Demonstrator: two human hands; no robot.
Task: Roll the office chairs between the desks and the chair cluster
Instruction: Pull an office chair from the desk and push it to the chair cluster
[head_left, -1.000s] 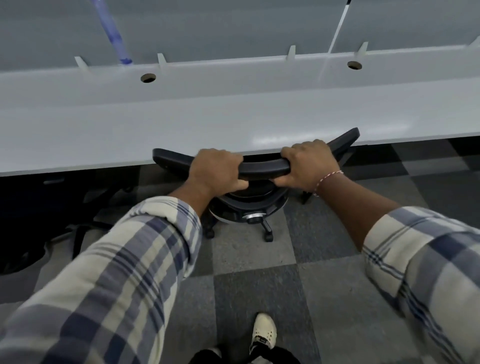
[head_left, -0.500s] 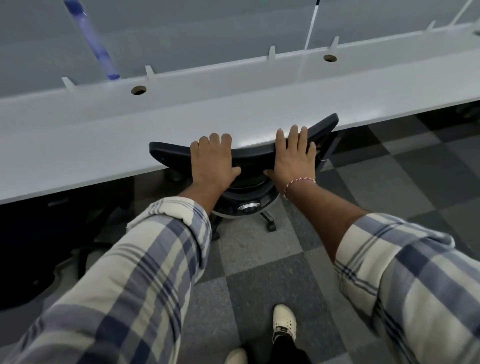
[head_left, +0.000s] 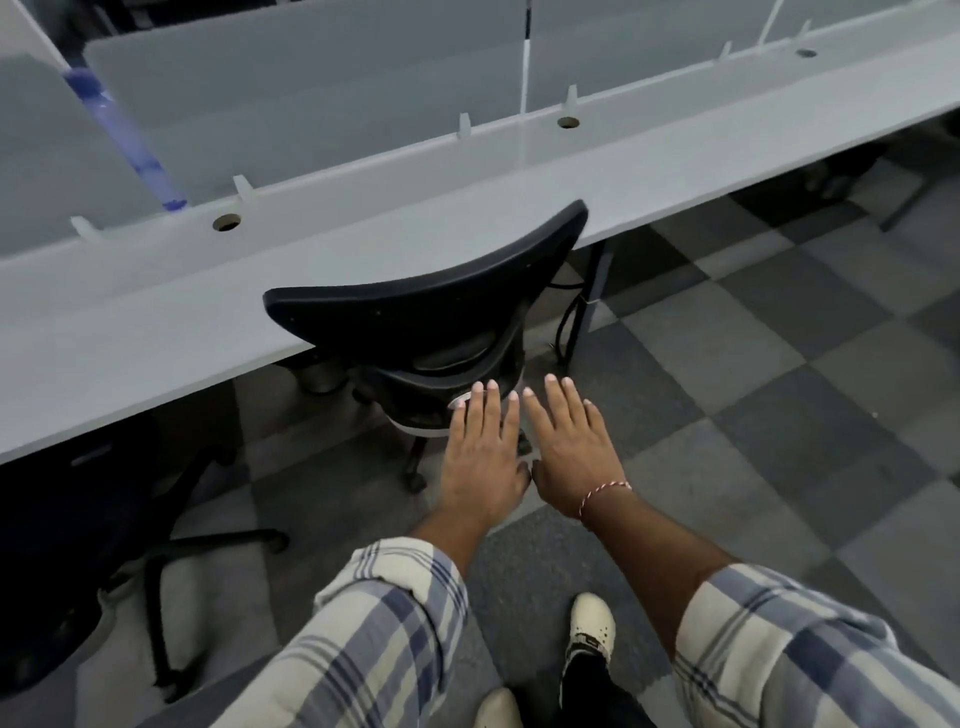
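Left hand and right hand: flat, fingers straight and slightly spread, side by side, gripping nothing. Office chair: black, curved backrest, at 12 o'clock from hands, tucked under grey desk edge.

You're in an open-plan office: a long grey desk with round cable holes is backed by frosted divider panels, a black office chair (on castors) sits at it, and checkered carpet tiles cover the floor.
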